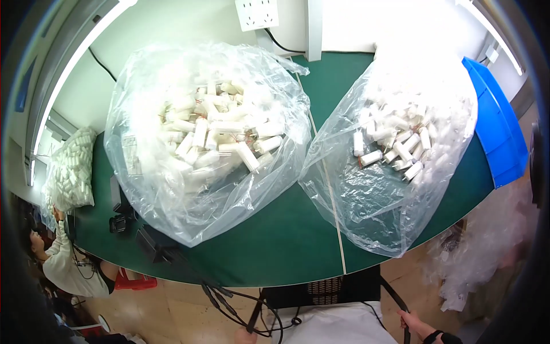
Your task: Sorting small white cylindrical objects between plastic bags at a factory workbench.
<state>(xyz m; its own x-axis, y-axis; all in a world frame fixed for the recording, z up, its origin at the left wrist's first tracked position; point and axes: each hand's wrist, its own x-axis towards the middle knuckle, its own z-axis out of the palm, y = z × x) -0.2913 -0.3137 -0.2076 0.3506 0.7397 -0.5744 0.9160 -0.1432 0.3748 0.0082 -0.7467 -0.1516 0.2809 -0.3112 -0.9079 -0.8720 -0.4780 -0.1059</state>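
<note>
At the lower edge, my right hand [411, 323] is closed round a curved black chair armrest [394, 295]. My left hand [246, 336], partly cut off by the frame, is closed at the lower end of the other black armrest [255, 314]. Between them are the chair's black mesh part [326, 291] and white cloth [332, 324]. Beyond, on the green table [269, 246], lies a large clear plastic bag [212, 223] full of white cylindrical parts [200, 132] with thin wires. To its right, a second clear bag [372, 212] holds similar white cylinders [404, 146].
A blue plastic bin [497, 123] stands at the table's right edge. Black devices [119, 223] and cables [220, 298] are at the left front. Further left, a person [74, 269] reaches to another filled bag [71, 169]. Clear plastic [475, 246] is heaped at the right.
</note>
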